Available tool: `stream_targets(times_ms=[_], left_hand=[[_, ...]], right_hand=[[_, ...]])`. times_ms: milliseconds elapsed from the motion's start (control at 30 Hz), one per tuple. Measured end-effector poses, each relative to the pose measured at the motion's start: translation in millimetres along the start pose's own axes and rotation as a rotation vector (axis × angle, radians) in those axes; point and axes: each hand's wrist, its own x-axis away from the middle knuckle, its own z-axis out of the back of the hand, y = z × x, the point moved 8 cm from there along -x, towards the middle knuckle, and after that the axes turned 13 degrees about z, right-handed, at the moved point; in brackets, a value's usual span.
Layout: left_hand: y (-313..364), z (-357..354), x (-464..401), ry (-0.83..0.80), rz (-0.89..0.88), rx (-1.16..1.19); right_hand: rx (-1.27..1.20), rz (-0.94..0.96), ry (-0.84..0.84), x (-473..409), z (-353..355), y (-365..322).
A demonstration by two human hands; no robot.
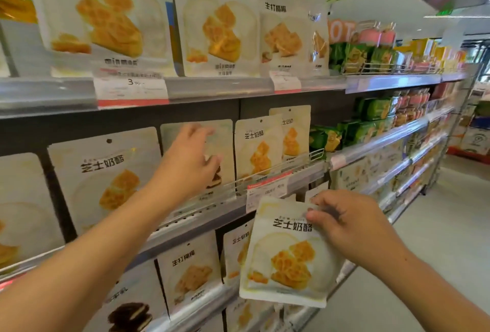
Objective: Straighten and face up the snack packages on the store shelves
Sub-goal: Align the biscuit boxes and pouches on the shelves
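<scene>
My right hand [350, 223] pinches the top edge of a white snack pouch with yellow waffle biscuits [286, 260], held upright in front of the lower shelf edge. My left hand [191, 162] reaches to the middle shelf, its fingers on a pouch with a dark chocolate picture [217, 151] that stands among cheese pouches. A cheese pouch [258, 146] stands upright just right of it, another [103, 175] to the left. Whether the left fingers grip the chocolate pouch is blurred.
The top shelf [217, 88] carries large cheese and coconut pouches with price tags. A wire rail [275, 172] fronts the middle shelf. Green packs [326, 138] fill the shelves further right. The aisle floor [437, 225] opens to the right.
</scene>
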Motion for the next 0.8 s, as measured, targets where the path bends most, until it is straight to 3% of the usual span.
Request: stream_targets(times_ms=[300, 467, 633, 800], left_hand=[[-22, -18, -83, 0.008, 0.369, -0.449], [-5, -16, -82, 0.037, 0.311, -0.402], [42, -10, -49, 0.282, 0.090, -0.453], [68, 12, -25, 0.457, 0.102, -0.433]], right_hand=[[-0.037, 0.172, 0.085, -72, 10, 40], [-0.140, 0.298, 0.108, -101, 7, 65], [-0.315, 0.370, 0.156, -128, 5, 101], [-0.453, 0.437, 0.141, -148, -7, 113]])
